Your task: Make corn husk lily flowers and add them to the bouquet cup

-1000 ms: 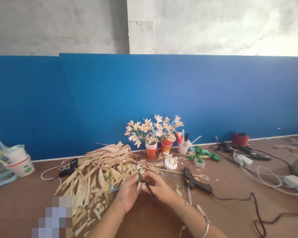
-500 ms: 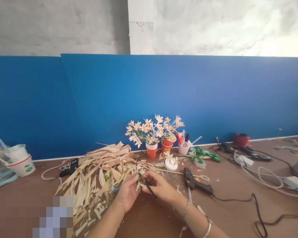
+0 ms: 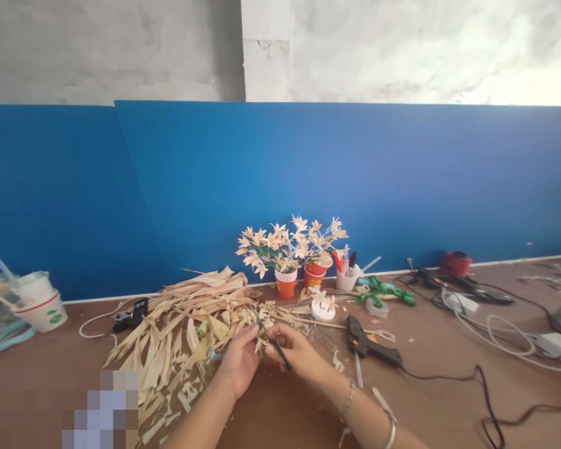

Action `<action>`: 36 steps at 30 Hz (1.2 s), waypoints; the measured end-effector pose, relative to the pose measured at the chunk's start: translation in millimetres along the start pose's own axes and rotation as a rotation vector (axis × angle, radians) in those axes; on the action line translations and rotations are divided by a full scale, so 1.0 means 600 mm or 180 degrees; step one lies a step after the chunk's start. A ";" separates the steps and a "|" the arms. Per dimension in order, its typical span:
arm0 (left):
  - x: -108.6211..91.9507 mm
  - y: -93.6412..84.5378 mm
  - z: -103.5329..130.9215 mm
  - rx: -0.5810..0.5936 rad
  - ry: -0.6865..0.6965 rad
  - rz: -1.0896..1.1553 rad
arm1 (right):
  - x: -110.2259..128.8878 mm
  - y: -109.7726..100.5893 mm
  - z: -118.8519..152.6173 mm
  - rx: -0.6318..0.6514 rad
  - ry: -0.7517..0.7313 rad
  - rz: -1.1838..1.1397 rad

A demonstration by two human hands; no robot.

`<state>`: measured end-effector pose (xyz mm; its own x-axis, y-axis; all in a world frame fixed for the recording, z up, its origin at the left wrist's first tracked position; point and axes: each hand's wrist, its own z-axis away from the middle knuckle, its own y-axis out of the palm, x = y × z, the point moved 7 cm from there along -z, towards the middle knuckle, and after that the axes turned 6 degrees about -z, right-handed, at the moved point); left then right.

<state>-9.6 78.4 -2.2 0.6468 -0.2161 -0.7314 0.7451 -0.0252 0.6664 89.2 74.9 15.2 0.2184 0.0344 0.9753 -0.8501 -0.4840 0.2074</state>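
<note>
My left hand [image 3: 241, 362] is closed, with its thumb and fingertips pinching a small pale husk flower [image 3: 258, 345] that has a green stem. The flower hangs petals down, partly hidden by the fingers. From the other side my right hand [image 3: 295, 352] grips slim black tweezers [image 3: 280, 354], whose thin tip points up and left beside the green stem. Whether the tip touches the stem is too small to tell. Behind and left of both hands lies a heap of dried corn husks [image 3: 168, 355], with cut scraps around it.
Paper cups [image 3: 286, 287] of husk flowers stand at the back. A white lid [image 3: 323, 308] with loose flowers, a black glue gun [image 3: 371, 346] and green ribbon [image 3: 388, 292] lie to the right. Cables [image 3: 481, 386] trail across the right side; a cup [image 3: 42, 312] is far left.
The tweezers and my right hand have shifted slightly left, and the tip sits closer to the green stem. My left hand keeps its pinch on the flower.
</note>
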 end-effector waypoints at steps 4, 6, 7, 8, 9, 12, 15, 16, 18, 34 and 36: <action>-0.002 0.006 0.001 0.0016 0.0109 0.0009 | -0.007 0.003 -0.002 -0.0024 -0.0043 -0.0136; -0.006 0.011 0.001 0.0102 0.0197 -0.0117 | -0.009 0.007 0.000 0.0008 0.0101 -0.0248; -0.008 0.012 0.001 0.0137 0.0229 -0.0188 | -0.009 0.009 0.002 0.0039 0.0187 -0.0275; -0.010 0.013 0.001 0.0149 0.0255 -0.0241 | -0.008 0.011 0.004 0.0075 0.0263 -0.0291; -0.012 0.013 0.001 0.0140 0.0272 -0.0263 | -0.005 0.014 0.006 0.0109 0.0316 -0.0302; -0.012 0.010 0.001 0.0072 0.0245 -0.0207 | 0.006 0.017 0.011 0.0118 0.0370 -0.0343; -0.011 0.008 0.000 0.0029 0.0198 -0.0169 | 0.007 0.017 0.011 0.0033 0.0410 -0.0316; -0.010 0.007 0.000 0.0017 0.0189 -0.0173 | 0.006 0.016 0.009 -0.0012 0.0413 -0.0300; -0.007 0.007 -0.001 0.0024 0.0148 -0.0184 | 0.002 0.013 0.006 -0.0122 0.0374 -0.0254; -0.001 0.004 -0.001 0.0037 -0.0001 0.0045 | -0.005 0.015 0.002 -0.0185 0.0059 -0.0167; 0.003 0.000 -0.001 -0.0008 -0.0090 0.0081 | -0.004 0.013 0.001 -0.0116 -0.0024 -0.0167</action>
<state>-8.3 78.7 -3.6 0.6607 -0.2443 -0.7098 0.7289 -0.0169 0.6844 82.2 70.5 14.4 0.2667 0.0522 0.9624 -0.8543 -0.4494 0.2611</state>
